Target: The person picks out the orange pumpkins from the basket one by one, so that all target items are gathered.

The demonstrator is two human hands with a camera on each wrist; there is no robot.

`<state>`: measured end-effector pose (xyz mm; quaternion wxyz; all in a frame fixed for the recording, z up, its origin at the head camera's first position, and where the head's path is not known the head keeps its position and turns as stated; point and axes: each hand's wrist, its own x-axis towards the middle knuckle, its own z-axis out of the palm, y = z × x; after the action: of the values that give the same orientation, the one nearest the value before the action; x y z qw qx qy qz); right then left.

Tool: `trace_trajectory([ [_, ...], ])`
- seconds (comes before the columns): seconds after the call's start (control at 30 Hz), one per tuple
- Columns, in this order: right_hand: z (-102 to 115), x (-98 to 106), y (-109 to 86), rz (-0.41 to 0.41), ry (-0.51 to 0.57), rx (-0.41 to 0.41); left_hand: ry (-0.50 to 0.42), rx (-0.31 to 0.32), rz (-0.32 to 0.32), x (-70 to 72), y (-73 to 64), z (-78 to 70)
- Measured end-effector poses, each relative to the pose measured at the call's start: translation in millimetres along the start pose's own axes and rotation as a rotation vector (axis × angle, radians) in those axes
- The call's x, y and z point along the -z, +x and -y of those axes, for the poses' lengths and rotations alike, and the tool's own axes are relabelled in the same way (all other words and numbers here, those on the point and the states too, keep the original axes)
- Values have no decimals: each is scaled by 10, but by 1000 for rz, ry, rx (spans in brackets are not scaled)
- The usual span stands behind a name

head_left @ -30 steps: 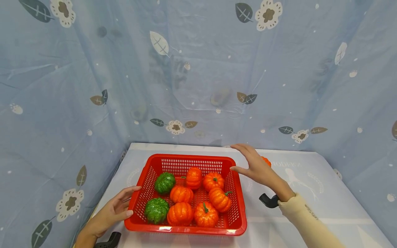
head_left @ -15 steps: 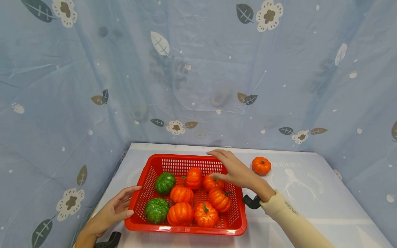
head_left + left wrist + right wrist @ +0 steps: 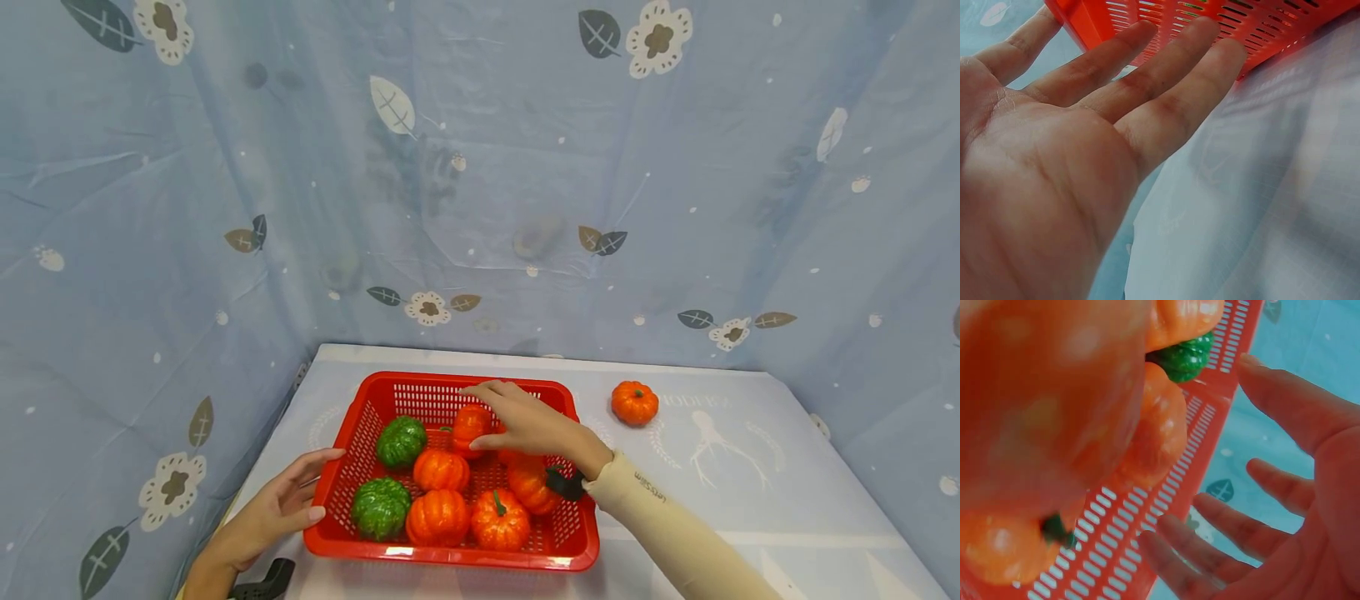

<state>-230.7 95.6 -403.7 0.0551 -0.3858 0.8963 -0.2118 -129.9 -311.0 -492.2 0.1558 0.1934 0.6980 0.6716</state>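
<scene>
A red plastic basket (image 3: 450, 560) with slotted walls holds several orange pumpkins (image 3: 438, 518) and two green pumpkins (image 3: 380, 507). My left hand (image 3: 273, 512) is at the basket's left side, thumb and index tips at the rim. Extended fingers (image 3: 1166, 119) lie beside or against the slotted wall in the left wrist view; firm contact cannot be told. Over the basket's right half hovers my right hand (image 3: 532, 425), thumb and fingers spread, nothing held. It partly hides a pumpkin below and is nearest to the upright orange pumpkin (image 3: 472, 427) at the back.
One orange pumpkin (image 3: 634, 403) sits outside the basket, on the table's printed cloth (image 3: 720, 500) at the right rear. A blue floral curtain (image 3: 480, 208) encloses the back and sides. A black wrist device (image 3: 566, 483) hangs under the right wrist.
My right hand has moved left from beside the basket's right rim to over the pumpkins, uncovering the lone pumpkin on the table. The left hand and basket have stayed put.
</scene>
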Motion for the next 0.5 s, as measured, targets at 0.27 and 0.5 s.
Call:
trace_trajectory([
  [0.27, 35, -66, 167, 120, 11, -90, -23, -37, 29, 11, -3, -6],
  [0.5, 34, -20, 238, 182, 23, -129, -12, -32, 12, 0, -3, -10],
])
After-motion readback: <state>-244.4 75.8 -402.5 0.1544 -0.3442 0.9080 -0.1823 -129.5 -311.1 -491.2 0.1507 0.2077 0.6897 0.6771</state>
